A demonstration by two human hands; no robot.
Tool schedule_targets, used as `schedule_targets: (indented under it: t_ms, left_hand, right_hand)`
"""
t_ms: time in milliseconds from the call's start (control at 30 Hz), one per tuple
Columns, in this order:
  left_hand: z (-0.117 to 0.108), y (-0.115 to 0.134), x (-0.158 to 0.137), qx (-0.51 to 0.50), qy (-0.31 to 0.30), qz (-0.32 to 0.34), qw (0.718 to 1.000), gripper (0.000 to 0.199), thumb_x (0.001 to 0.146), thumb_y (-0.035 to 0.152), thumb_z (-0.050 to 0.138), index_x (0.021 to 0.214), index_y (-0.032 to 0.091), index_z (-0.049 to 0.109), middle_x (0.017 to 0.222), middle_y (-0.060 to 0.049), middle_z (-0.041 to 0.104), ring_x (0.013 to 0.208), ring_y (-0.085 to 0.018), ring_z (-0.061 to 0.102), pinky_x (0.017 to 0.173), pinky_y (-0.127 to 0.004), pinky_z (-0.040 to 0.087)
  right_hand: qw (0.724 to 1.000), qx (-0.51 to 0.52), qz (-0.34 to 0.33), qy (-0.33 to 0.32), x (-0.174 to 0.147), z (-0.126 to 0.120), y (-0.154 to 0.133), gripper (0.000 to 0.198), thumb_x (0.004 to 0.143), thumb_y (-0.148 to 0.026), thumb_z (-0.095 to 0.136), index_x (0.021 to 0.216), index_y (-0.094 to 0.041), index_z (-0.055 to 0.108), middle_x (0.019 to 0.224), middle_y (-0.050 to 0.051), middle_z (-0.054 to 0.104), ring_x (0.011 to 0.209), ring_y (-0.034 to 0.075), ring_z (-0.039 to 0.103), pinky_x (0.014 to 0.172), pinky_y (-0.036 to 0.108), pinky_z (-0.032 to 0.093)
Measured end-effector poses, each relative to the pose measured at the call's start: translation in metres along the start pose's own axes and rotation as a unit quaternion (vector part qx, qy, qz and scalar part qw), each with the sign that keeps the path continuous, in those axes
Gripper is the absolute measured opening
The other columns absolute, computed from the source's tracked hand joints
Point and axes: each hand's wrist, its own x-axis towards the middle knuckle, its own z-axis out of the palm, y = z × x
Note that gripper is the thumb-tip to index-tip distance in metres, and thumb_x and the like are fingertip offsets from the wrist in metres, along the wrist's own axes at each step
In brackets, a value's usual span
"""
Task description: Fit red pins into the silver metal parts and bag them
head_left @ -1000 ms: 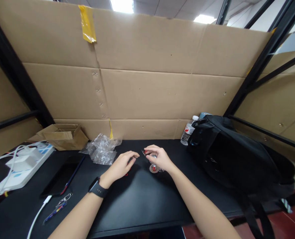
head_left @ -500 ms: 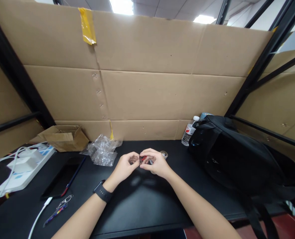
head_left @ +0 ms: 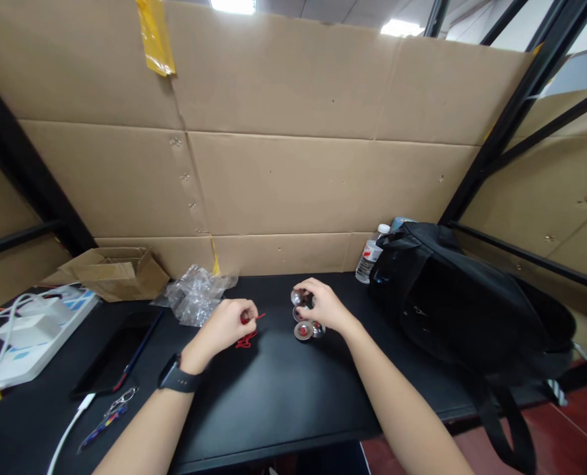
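My left hand [head_left: 231, 323] is closed, its fingertips pinching a thin red string [head_left: 247, 340] whose loops hang down to the black table. A short end of the string sticks out to the right. My right hand [head_left: 323, 305] curls its thumb and fingers around a shiny round metal piece [head_left: 297, 297]. Close below lie several similar pieces in a cluster, among them a disc [head_left: 303, 330] with a red centre. Their exact kind is hard to make out. The two hands are apart, with bare black tabletop [head_left: 278, 389] between and in front of them.
Crumpled clear plastic [head_left: 194, 297] and an open cardboard box [head_left: 118, 274] stand back left. A phone [head_left: 115, 356], keychain [head_left: 108, 419] and white power strip [head_left: 41, 343] lie left. On the right are a water bottle [head_left: 371, 256] and black bag [head_left: 471, 310]. Cardboard panels [head_left: 274, 191] wall the back.
My hands, together before, have moved apart. The left has drawn left with the red string, now showing; the right is at the metal pieces, which are now visible. The view has shifted slightly.
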Motion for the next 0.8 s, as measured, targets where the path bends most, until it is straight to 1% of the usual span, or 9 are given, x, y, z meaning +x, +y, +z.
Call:
schedule_targets:
  t_ms: [133, 233, 300, 367, 433, 533, 633, 733, 800]
  left_hand:
    - [-0.010, -0.025, -0.005, 0.017, -0.102, 0.014, 0.995, 0.018, 0.073, 0.010, 0.056, 0.076, 0.020, 0.071, 0.072, 0.001, 0.070, 0.066, -0.015, 0.064, 0.066, -0.023, 0.043]
    - [-0.010, -0.032, -0.006, 0.019, -0.112, 0.027, 0.993, 0.015, 0.078, 0.013, 0.057, 0.080, 0.021, 0.071, 0.076, 0.000, 0.070, 0.069, -0.015, 0.065, 0.068, -0.023, 0.044]
    - [-0.009, -0.031, -0.006, 0.022, -0.100, 0.037, 0.994, 0.014, 0.083, 0.017, 0.057, 0.082, 0.021, 0.071, 0.079, -0.001, 0.070, 0.071, -0.016, 0.065, 0.071, -0.024, 0.044]
    - [-0.008, -0.028, -0.005, 0.029, -0.087, 0.049, 0.995, 0.014, 0.086, 0.020, 0.056, 0.085, 0.021, 0.071, 0.083, -0.002, 0.070, 0.074, -0.016, 0.065, 0.074, -0.025, 0.046]
    - [-0.008, -0.024, -0.004, 0.033, -0.072, 0.060, 0.995, 0.015, 0.088, 0.023, 0.056, 0.089, 0.021, 0.071, 0.088, -0.003, 0.070, 0.079, -0.018, 0.064, 0.078, -0.027, 0.047]
    - [-0.008, -0.018, -0.002, 0.028, -0.054, 0.074, 0.995, 0.016, 0.091, 0.023, 0.055, 0.092, 0.021, 0.071, 0.093, -0.005, 0.069, 0.087, -0.020, 0.064, 0.084, -0.030, 0.047]
    - [-0.004, -0.011, -0.001, 0.023, -0.055, 0.082, 0.995, 0.016, 0.092, 0.022, 0.054, 0.092, 0.022, 0.070, 0.093, -0.005, 0.069, 0.089, -0.020, 0.063, 0.085, -0.030, 0.047]
    - [0.005, -0.005, 0.000, 0.021, -0.064, 0.089, 0.994, 0.016, 0.093, 0.021, 0.054, 0.092, 0.023, 0.070, 0.091, -0.004, 0.069, 0.087, -0.019, 0.062, 0.084, -0.030, 0.047]
    - [0.011, -0.001, 0.000, 0.016, -0.067, 0.097, 0.993, 0.016, 0.093, 0.021, 0.054, 0.093, 0.023, 0.070, 0.091, -0.004, 0.069, 0.087, -0.019, 0.062, 0.083, -0.030, 0.047]
  right_hand:
    - [0.989, -0.096, 0.104, -0.047, -0.003, -0.025, 0.043, 0.035, 0.069, -0.020, 0.081, 0.104, -0.019, 0.075, 0.100, 0.007, 0.069, 0.088, 0.020, 0.064, 0.082, 0.031, 0.049]
    - [0.980, -0.117, 0.134, -0.087, -0.007, -0.031, 0.062, 0.034, 0.070, -0.024, 0.083, 0.103, -0.020, 0.077, 0.098, 0.006, 0.070, 0.085, 0.020, 0.065, 0.079, 0.030, 0.048]
    - [0.978, -0.124, 0.134, -0.105, -0.008, -0.030, 0.064, 0.034, 0.072, -0.024, 0.082, 0.105, -0.021, 0.076, 0.101, 0.006, 0.071, 0.089, 0.021, 0.065, 0.081, 0.031, 0.047]
    - [0.976, -0.143, 0.126, -0.103, -0.008, -0.026, 0.060, 0.034, 0.075, -0.022, 0.080, 0.108, -0.024, 0.075, 0.111, 0.007, 0.070, 0.099, 0.023, 0.063, 0.087, 0.035, 0.045]
    - [0.976, -0.161, 0.103, -0.105, -0.008, -0.021, 0.053, 0.037, 0.079, -0.017, 0.076, 0.114, -0.030, 0.074, 0.125, 0.006, 0.066, 0.112, 0.026, 0.058, 0.094, 0.040, 0.040]
    - [0.974, -0.163, 0.054, -0.147, -0.007, -0.010, 0.042, 0.045, 0.083, -0.009, 0.070, 0.115, -0.039, 0.073, 0.139, 0.003, 0.060, 0.124, 0.028, 0.049, 0.096, 0.044, 0.034]
    - [0.971, -0.162, 0.027, -0.171, -0.006, 0.000, 0.038, 0.036, 0.085, -0.011, 0.071, 0.105, -0.040, 0.077, 0.138, 0.001, 0.062, 0.124, 0.028, 0.049, 0.093, 0.043, 0.030]
    - [0.974, -0.157, 0.021, -0.160, -0.004, 0.006, 0.038, 0.021, 0.089, -0.018, 0.070, 0.095, -0.035, 0.080, 0.129, 0.002, 0.068, 0.120, 0.027, 0.052, 0.091, 0.042, 0.027]
    - [0.977, -0.150, 0.020, -0.153, -0.004, 0.008, 0.036, 0.018, 0.091, -0.020, 0.068, 0.091, -0.033, 0.080, 0.123, 0.003, 0.072, 0.116, 0.026, 0.054, 0.090, 0.041, 0.026]
